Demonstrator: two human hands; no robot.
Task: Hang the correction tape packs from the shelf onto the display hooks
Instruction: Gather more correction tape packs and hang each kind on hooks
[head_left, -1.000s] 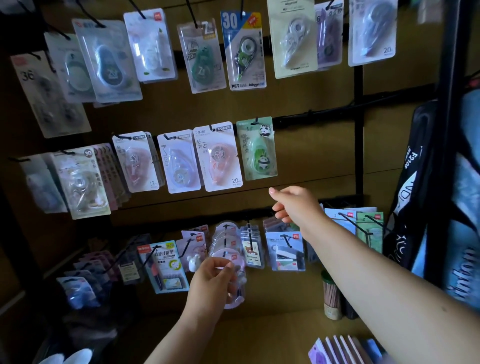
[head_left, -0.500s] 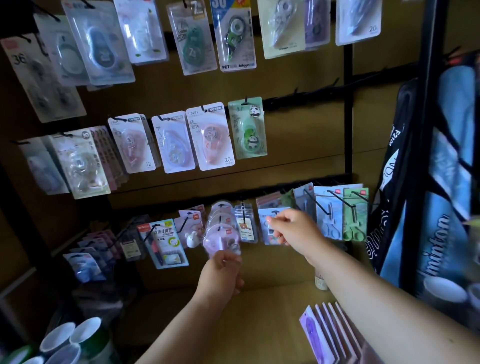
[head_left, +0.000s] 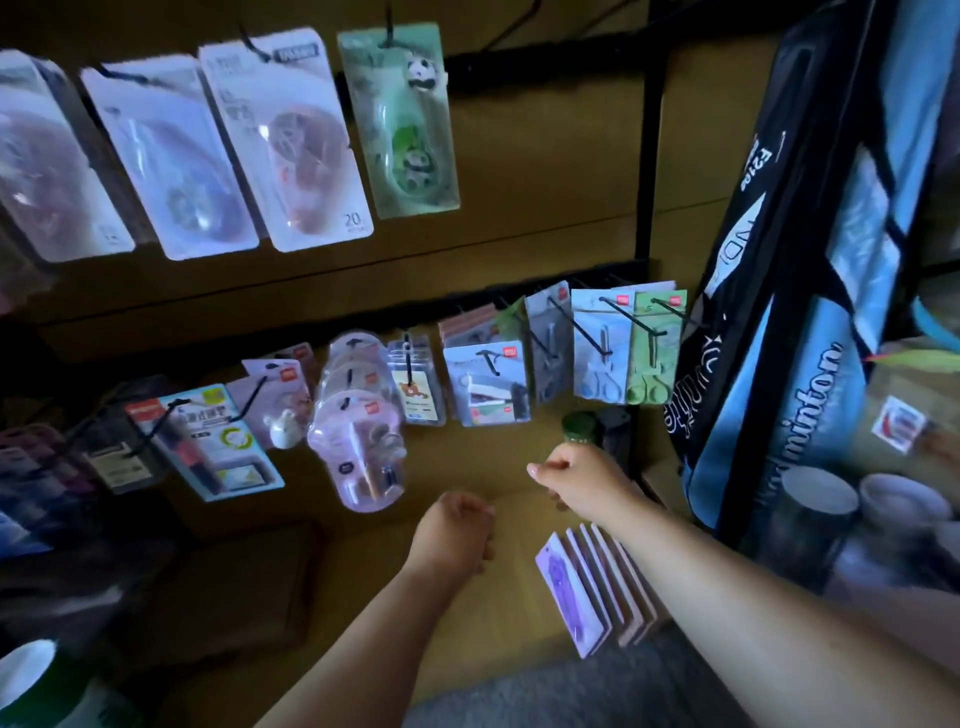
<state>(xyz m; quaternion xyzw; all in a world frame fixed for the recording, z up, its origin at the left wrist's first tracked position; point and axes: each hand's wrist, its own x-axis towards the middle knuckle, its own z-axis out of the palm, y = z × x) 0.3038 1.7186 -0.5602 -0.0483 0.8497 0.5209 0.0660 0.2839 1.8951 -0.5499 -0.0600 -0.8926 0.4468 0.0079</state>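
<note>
Both hands, left hand (head_left: 457, 535) and right hand (head_left: 576, 480), loosely curled and empty, above upright lilac-and-pink correction tape packs (head_left: 597, 587).

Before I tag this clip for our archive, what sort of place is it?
Most likely a stationery shop's display wall. Blister-carded correction tape packs hang in rows on black display hooks, scissors cards hang lower down, and a stack of purple packs waits on the shelf.
</note>
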